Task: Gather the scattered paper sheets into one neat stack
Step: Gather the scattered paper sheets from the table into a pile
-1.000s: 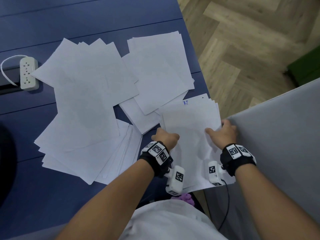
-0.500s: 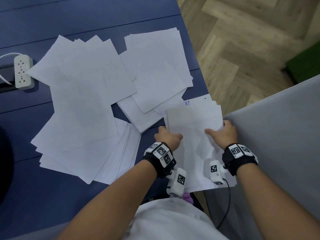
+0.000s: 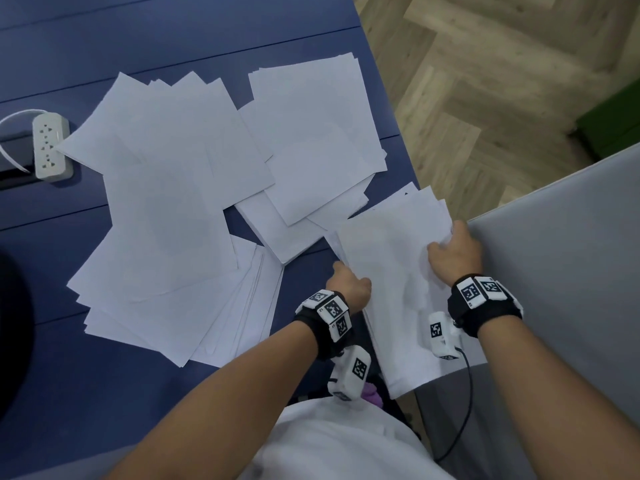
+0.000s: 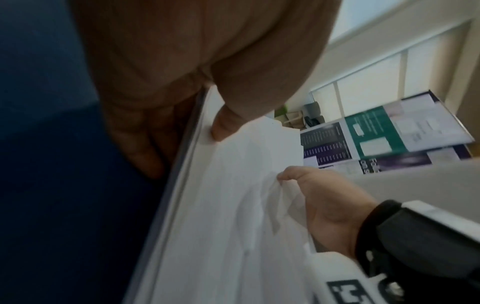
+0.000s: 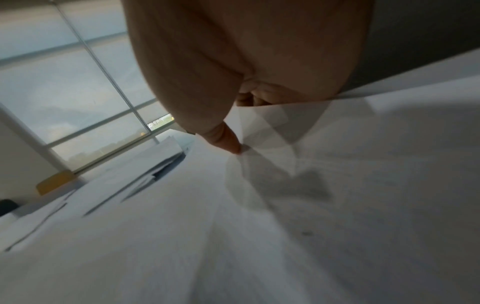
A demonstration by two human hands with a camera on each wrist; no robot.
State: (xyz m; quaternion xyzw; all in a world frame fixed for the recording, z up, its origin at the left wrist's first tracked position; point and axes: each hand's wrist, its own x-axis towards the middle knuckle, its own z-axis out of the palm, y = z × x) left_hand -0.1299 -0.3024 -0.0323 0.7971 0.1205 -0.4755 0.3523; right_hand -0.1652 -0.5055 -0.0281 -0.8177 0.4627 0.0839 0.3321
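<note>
A gathered bundle of white sheets [image 3: 391, 278] hangs over the blue table's near right corner, its top sheet wrinkled. My left hand [image 3: 348, 284] grips its left edge, thumb on top and fingers underneath, as the left wrist view shows at the bundle [image 4: 233, 205]. My right hand [image 3: 453, 251] pinches the right edge, crumpling the paper [image 5: 259, 205] under its thumb. More loose sheets lie on the table: a big fan [image 3: 156, 220] at the left, a pile [image 3: 311, 140] at the back right, and a smaller pile [image 3: 277, 226] between them.
A white power strip [image 3: 50, 145] with its cable lies at the table's [image 3: 69, 393] left edge. A grey partition panel [image 3: 571, 271] stands right beside my right hand. Beyond the table's right edge is wooden floor [image 3: 502, 81].
Both hands have shifted the bundle slightly right and away, squeezing it from both sides; the top sheet has wrinkled more. The scattered sheets have not moved.
</note>
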